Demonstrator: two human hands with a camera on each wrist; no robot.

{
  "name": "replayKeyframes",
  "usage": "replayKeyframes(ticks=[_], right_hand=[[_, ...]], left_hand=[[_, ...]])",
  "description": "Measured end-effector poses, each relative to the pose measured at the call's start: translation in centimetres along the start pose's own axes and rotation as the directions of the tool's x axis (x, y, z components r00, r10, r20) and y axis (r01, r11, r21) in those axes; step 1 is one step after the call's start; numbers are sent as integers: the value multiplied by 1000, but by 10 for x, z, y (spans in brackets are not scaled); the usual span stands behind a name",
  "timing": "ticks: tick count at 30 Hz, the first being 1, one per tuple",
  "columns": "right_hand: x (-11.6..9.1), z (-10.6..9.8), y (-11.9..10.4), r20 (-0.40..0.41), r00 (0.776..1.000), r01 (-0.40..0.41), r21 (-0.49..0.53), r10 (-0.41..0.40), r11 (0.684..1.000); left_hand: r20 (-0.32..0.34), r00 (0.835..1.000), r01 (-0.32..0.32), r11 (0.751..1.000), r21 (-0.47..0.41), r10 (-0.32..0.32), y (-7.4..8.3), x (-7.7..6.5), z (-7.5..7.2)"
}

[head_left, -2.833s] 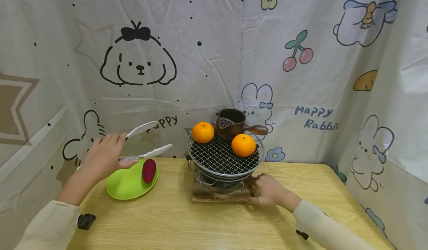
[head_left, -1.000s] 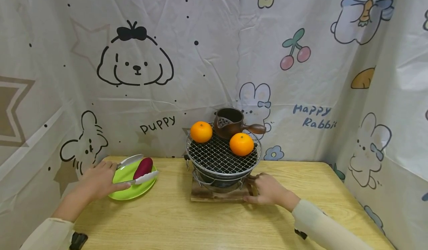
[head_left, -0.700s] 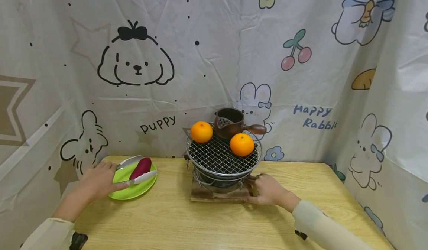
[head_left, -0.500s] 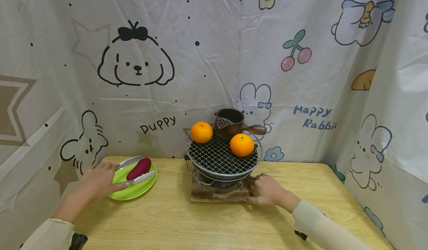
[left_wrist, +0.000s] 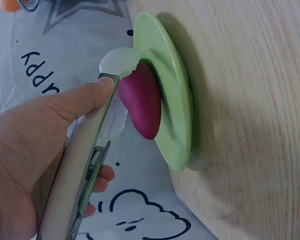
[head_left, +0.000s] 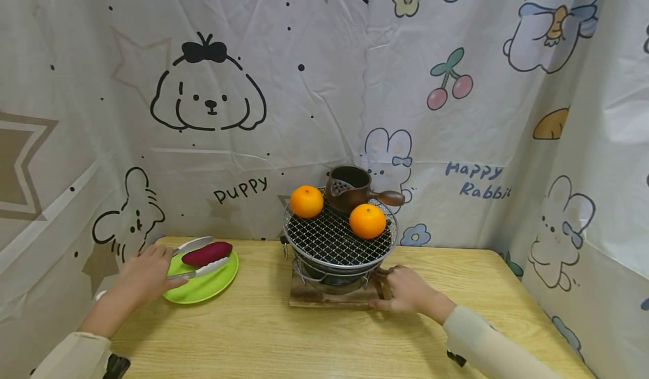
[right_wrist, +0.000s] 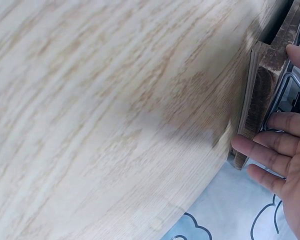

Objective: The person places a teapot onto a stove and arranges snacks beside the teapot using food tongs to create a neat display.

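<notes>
At the left of the head view, my left hand point(head_left: 144, 275) grips metal tongs point(head_left: 203, 268) with pale scalloped tips. The tips lie on either side of a purple sweet potato point(head_left: 207, 254), which rests on a green plate point(head_left: 223, 282). In the left wrist view, the thumb presses one tong arm and the sweet potato point(left_wrist: 141, 102) lies against the tips. My right hand point(head_left: 408, 291) holds the right side of the wooden base point(head_left: 324, 297) under a round grill point(head_left: 329, 244). The right wrist view shows its thumb and fingers spread along the board point(right_wrist: 265, 85).
Two oranges point(head_left: 306, 201) and a brown side-handled pot point(head_left: 350, 190) sit on the grill's wire mesh. A patterned cloth point(head_left: 314, 86) hangs behind and beside the wood-grain table point(head_left: 263, 334).
My left hand has lowered the tongs from above the plate to around the sweet potato. The sweet potato has swung from nearly upright in view to nearly level. My right hand stays put.
</notes>
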State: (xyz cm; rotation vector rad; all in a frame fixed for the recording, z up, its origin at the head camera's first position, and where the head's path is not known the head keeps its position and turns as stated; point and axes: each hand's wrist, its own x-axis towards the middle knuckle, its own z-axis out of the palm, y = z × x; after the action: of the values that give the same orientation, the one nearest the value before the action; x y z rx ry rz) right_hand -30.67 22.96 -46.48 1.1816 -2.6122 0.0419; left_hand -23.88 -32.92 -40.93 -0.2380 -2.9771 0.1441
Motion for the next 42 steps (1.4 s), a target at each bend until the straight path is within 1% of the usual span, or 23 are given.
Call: replayKeyframes(ticks=[5, 10, 13, 18, 26, 35, 42], right_hand=[[-1, 0, 0, -6, 1000, 3, 4, -3, 1000], [-1, 0, 0, -10, 1000, 8, 6, -8, 1000], [0, 1, 0, -11, 1000, 9, 8, -9, 1000], [0, 2, 1, -8, 1000, 7, 5, -6, 1000], [0, -1, -1, 6, 1000, -4, 13, 4, 1000], [0, -2, -1, 26, 1000, -16, 15, 15, 1000], [1, -2, -2, 23, 1000, -12, 15, 12, 1000]], left_hand=[[-10, 1000, -5, 1000, -7, 5, -6, 0, 7], [-33, 999, -12, 1000, 11, 13, -10, 0, 11], [-36, 999, -12, 1000, 16, 12, -11, 0, 13], [-33, 999, -9, 1000, 13, 9, -11, -1, 15], [-52, 999, -11, 1000, 21, 13, -13, -2, 17], [-27, 1000, 1, 1000, 15, -1, -15, -4, 18], [-40, 999, -6, 1000, 14, 7, -15, -6, 20]])
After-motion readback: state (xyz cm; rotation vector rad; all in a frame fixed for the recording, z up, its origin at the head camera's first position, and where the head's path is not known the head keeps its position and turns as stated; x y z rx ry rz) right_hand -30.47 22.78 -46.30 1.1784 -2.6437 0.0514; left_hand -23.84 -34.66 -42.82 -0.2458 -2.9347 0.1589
